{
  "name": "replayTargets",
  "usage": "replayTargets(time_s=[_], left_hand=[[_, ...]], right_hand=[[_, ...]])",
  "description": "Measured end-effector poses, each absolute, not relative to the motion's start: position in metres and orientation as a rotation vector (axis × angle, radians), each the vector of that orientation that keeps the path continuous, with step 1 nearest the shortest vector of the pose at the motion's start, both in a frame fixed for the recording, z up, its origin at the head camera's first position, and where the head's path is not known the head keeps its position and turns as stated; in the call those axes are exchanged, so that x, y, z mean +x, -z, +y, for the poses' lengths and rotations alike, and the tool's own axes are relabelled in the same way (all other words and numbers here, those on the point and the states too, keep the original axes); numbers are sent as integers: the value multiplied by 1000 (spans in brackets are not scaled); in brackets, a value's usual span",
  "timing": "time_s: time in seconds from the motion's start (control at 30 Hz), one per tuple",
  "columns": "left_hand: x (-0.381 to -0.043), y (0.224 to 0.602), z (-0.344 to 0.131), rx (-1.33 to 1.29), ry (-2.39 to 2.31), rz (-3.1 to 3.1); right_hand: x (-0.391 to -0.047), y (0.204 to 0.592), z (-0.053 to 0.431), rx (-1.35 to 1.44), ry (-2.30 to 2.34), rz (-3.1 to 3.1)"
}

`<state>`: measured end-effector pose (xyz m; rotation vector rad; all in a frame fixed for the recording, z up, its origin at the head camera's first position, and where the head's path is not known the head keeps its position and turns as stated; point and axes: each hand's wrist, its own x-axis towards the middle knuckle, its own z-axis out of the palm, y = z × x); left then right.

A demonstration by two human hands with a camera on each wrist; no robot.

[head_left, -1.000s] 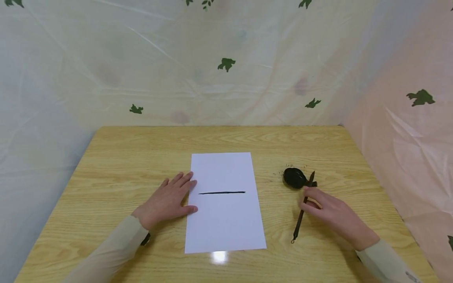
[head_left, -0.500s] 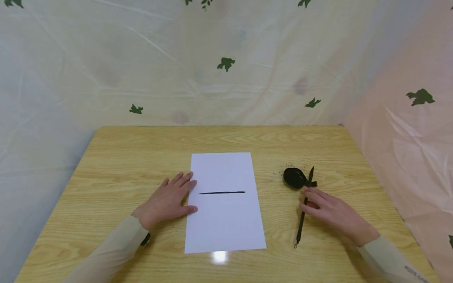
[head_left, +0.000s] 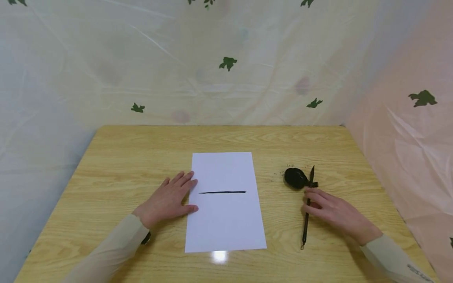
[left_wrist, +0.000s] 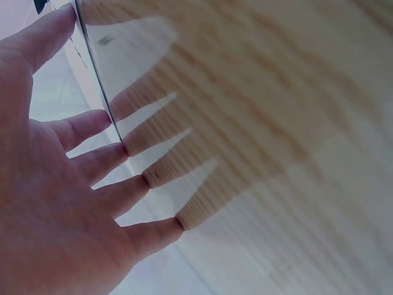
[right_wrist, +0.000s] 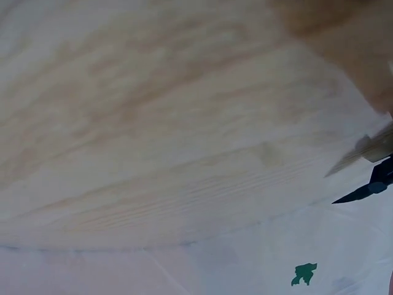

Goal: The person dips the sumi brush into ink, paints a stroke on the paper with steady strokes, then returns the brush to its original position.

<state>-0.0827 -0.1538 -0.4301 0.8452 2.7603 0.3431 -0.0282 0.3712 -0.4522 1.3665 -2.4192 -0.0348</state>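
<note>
In the head view a white sheet of paper (head_left: 226, 228) with one black horizontal stroke (head_left: 223, 192) lies mid-table. My left hand (head_left: 166, 200) rests on its left edge, fingers spread; the left wrist view shows the fingertips (left_wrist: 164, 232) down on the tabletop. On the right, a black ink brush (head_left: 305, 230) lies across the short handle of a glossy black dish (head_left: 295, 178), bristles pointing away. My right hand (head_left: 332, 212) pinches the shaft between thumb and fingers. Just the pointed brush tip (right_wrist: 353, 195) and part of the dark dish show in the right wrist view.
The wood-grain table (head_left: 124, 157) has small dark specks around the dish. A pale cloth with green leaf and bird shapes (head_left: 228, 63) hangs behind it, and a pinkish cloth (head_left: 407, 137) hangs along the right side.
The looped rear end of the brush has swung right and slightly nearer, and its tip has shifted a little forward. My left hand and the paper stay put.
</note>
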Motion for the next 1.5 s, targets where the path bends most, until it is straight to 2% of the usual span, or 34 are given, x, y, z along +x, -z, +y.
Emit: replayTargets(time_s=[0.7, 1.07, 1.5], left_hand=[[-86, 426, -150, 802, -359, 2732], [-86, 425, -149, 853, -364, 2765], [-83, 426, -151, 851, -368, 2773]], right_hand=[[-21, 453, 380, 1332, -2, -2495], [-12, 440, 378, 1165, -52, -2530], [-20, 431, 351, 940, -279, -2323]])
